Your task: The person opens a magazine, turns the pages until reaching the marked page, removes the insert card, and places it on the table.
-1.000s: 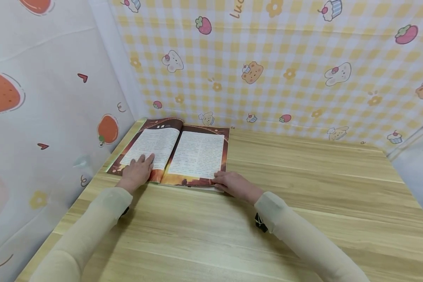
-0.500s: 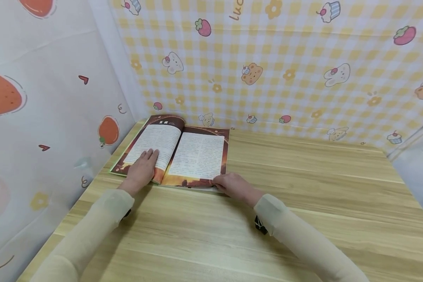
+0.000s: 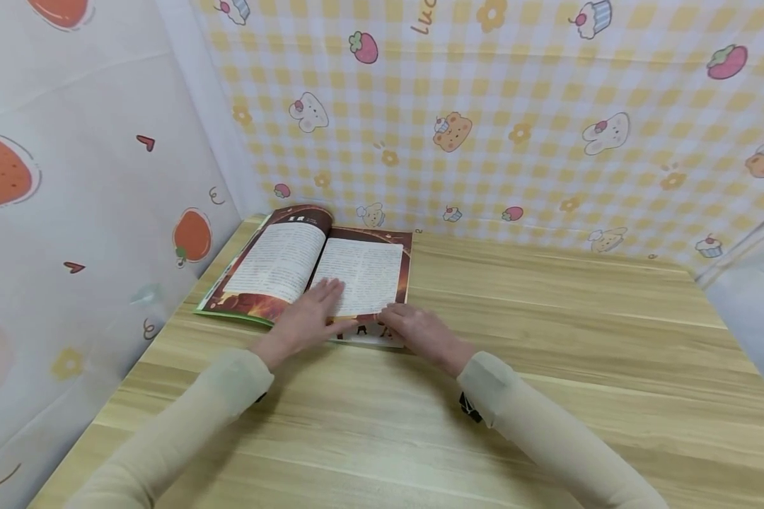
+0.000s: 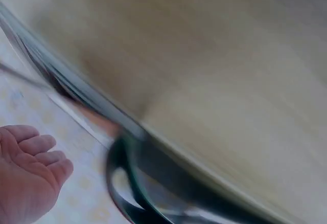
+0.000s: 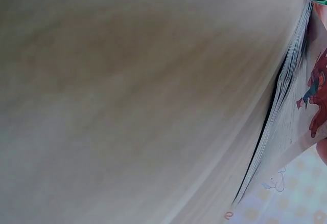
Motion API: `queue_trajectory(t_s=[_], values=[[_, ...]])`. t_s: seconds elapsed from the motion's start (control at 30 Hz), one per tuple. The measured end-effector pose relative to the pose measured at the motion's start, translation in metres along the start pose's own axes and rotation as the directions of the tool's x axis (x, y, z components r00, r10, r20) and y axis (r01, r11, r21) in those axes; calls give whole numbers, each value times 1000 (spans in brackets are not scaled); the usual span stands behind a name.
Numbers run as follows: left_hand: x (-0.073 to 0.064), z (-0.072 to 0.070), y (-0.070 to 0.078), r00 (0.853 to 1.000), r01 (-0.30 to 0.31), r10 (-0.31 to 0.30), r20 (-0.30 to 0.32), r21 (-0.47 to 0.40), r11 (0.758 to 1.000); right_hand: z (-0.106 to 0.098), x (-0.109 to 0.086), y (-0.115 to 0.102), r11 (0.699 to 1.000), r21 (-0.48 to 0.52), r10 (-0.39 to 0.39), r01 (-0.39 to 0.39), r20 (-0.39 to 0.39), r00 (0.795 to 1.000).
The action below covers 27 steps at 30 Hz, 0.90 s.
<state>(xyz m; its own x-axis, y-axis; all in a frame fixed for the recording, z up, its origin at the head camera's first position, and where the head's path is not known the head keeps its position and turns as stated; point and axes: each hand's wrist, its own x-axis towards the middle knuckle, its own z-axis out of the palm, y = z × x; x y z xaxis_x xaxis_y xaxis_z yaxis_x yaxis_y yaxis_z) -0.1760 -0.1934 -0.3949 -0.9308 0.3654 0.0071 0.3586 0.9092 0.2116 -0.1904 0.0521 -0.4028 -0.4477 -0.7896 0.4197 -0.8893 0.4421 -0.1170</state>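
Note:
An open book (image 3: pixel 279 258) with printed text and dark red-brown borders lies at the table's far left. My left hand (image 3: pixel 302 324) reaches across its lower middle, fingers extended over the right page (image 3: pixel 371 272). At that page's lower right corner, my right hand (image 3: pixel 425 335) pinches the paper, though the thumb is mostly hidden. The page's bottom edge is raised, baring a white page with small figures (image 3: pixel 372 332) beneath. In the left wrist view the left hand (image 4: pixel 28 175) has loosely bent fingers beside the blurred book edge. One fingertip (image 5: pixel 322 151) shows beside a red figure (image 5: pixel 320 93) in the right wrist view.
The wood-grain table (image 3: pixel 516 396) extends to the right and front. A yellow checked cloth (image 3: pixel 516 85) hangs behind it, and a white patterned cloth (image 3: pixel 102 233) hangs along the left side. Small black devices (image 3: pixel 470 408) sit under the wrists.
My left hand has moved right, from the left page to the right page. The right page's lower edge has risen at my right hand, exposing the figures below; the right hand barely moved.

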Motion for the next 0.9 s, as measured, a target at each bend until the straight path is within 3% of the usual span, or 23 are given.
queue_trajectory(t_s=[0.13, 0.2, 0.3, 0.43, 0.57, 0.67, 0.9], values=[[5, 6, 18, 997, -66, 69, 32, -87, 994, -2, 0, -2, 999, -46, -20, 20, -7, 1000], [8, 9, 24, 994, -101, 103, 18, -114, 988, -2, 0, -3, 997, -67, -25, 24, -15, 1000], [12, 12, 30, 987, -161, 159, -34, -85, 983, -3, 0, -4, 995, -94, -30, 27, -36, 999], [16, 15, 36, 970, -212, 213, -119, 21, 977, -4, 0, -5, 995, -98, -23, 15, -77, 997], [17, 14, 39, 962, -194, 201, -185, 57, 979, -3, -2, -2, 997, -5, 78, -80, -151, 985], [17, 12, 39, 954, -187, 186, -235, 18, 982, -3, -3, 1, 984, 68, 177, -167, -191, 966], [14, 5, 36, 934, -213, 198, -298, -19, 977, -1, -7, 3, 941, 177, 308, -290, -85, 948]])
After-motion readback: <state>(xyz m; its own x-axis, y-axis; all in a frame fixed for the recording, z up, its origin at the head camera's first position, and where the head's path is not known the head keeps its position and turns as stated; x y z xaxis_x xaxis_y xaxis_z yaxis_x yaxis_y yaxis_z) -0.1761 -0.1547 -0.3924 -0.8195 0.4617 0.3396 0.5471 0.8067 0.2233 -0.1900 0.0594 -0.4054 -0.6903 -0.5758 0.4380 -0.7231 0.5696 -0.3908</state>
